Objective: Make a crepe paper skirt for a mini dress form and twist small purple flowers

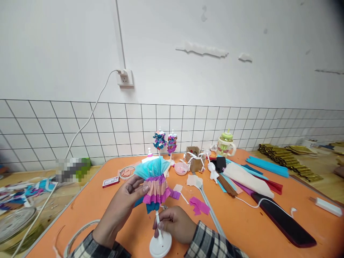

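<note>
A miniature dress form wears a crepe-paper dress [156, 186], turquoise at the top, with purple, peach and magenta bands and dark blue at the bottom. My left hand [124, 196] is closed on the dress's left side, thumb in front, other fingers partly behind it. Below, my right hand [176, 223] pinches the white stem of the dress form's stand [160, 247], whose round base is tilted toward me. Magenta paper scraps [199, 206] lie to the right of my right hand. The form's inner body is hidden under the paper.
Two small decorated dress forms [172, 143] stand at the back of the orange table [129, 222]. Near them are a pink bowl [181, 168], a cardboard box [197, 164] and a green-lidded bottle [226, 145]. Crepe-paper rolls [267, 166] and a black-handled tool [285, 218] lie right.
</note>
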`<state>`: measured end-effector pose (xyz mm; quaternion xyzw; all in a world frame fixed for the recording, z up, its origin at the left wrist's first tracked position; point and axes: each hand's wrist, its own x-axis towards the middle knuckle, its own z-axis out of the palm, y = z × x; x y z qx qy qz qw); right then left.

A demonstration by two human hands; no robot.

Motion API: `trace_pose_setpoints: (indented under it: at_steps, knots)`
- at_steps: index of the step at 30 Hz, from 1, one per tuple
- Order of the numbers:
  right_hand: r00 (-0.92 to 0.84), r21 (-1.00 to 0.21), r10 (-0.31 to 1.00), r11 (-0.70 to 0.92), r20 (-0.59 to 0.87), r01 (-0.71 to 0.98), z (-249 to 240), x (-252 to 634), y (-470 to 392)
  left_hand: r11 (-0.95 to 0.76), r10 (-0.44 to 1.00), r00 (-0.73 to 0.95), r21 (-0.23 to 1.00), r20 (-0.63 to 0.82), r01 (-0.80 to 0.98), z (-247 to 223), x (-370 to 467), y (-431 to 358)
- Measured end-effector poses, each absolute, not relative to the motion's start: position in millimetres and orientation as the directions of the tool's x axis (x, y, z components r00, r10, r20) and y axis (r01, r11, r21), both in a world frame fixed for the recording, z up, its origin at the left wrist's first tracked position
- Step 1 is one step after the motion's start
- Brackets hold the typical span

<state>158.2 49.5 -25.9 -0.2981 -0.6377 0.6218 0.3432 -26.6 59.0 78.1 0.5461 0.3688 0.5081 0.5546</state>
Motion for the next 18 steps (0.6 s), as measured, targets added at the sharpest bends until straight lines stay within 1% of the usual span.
trace_pose_setpoints:
  at_steps: [2, 5, 8, 10, 11, 12, 15, 18]
  knots:
    - [-0.591, -0.998, 0.806, 0.065, 0.042, 0.018, -24.5, 157.8, 48.7, -0.119, 0.966, 0.213, 0.983, 0.147, -0.142, 76.1, -29.3, 59.7]
    - [-0.512, -0.972, 0.859, 0.123, 0.003, 0.201, -18.3, 162.6, 57.1, -0.137, 0.979, 0.142, 0.988, 0.146, -0.070, 69.5, -36.3, 60.4]
    - [-0.377, -0.929, 0.926, 0.163, 0.028, 0.332, -10.3, 177.3, 84.8, -0.119, 0.992, 0.061, 0.990, 0.115, 0.078, 52.1, -47.0, 63.1]
    - [-0.284, -0.884, 0.956, 0.192, 0.071, 0.426, -5.7, 190.0, 111.4, -0.137, 0.991, 0.038, 0.967, 0.132, 0.216, 33.5, -53.9, 66.9]
    - [-0.243, -0.857, 0.966, 0.198, 0.087, 0.477, -3.9, 195.6, 125.3, -0.168, 0.986, 0.046, 0.935, 0.162, 0.313, 23.0, -56.5, 68.8]
    - [-0.205, -0.828, 0.973, 0.197, 0.101, 0.525, -2.7, 200.2, 138.7, -0.177, 0.984, 0.045, 0.920, 0.172, 0.350, 12.5, -58.3, 70.6]
    - [-0.147, -0.746, 0.982, 0.187, 0.120, 0.640, -2.4, 205.2, 170.7, -0.192, 0.981, 0.065, 0.887, 0.182, 0.421, -14.3, -59.1, 72.9]
    - [-0.133, -0.682, 0.983, 0.182, 0.124, 0.709, -8.1, 200.8, 187.9, -0.246, 0.969, 0.136, 0.850, 0.207, 0.465, -30.6, -56.6, 71.7]
